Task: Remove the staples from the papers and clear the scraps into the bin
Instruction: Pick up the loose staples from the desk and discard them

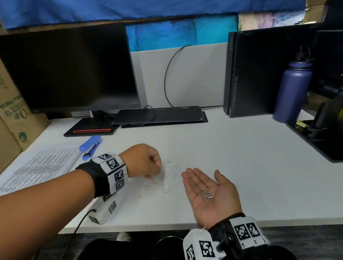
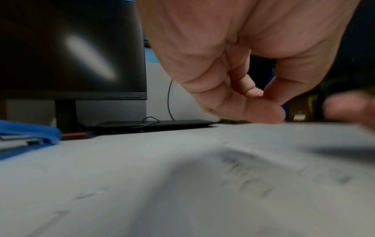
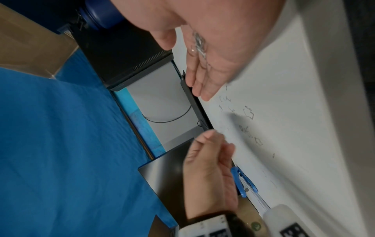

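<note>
1. A white surface [image 1: 249,161] sits before a dark monitor [image 1: 65,69] and a blue cloth backdrop; a purple bottle [image 1: 293,90] stands at the far right, beside a black computer case [image 1: 253,75].
2. The papers [image 1: 38,169] lie flat at the left edge, with a blue stapler [image 1: 90,144] just beyond them; both look set aside, which suggests the pulling is done and only the clearing remains.
3. Loose staples [image 1: 165,188] are scattered on the surface between the two hands; a small heap of gathered staples [image 1: 207,194] already rests in the right palm.
4. The right hand [image 1: 210,194] lies palm up, fingers relaxed and slightly cupped, serving as a tray so the bits need not be carried one by one.
5. The left hand [image 1: 143,162] hovers over the scatter with fingers curled and fingertips drawn to the thumb, as if picking; whether a staple is between them I cannot tell, the wrist view being blurred.
6. The bin [image 1: 169,257] stands under the surface's near edge, close below the right hand, crumpled paper inside; a short tip of the palm should empty the load.
</note>
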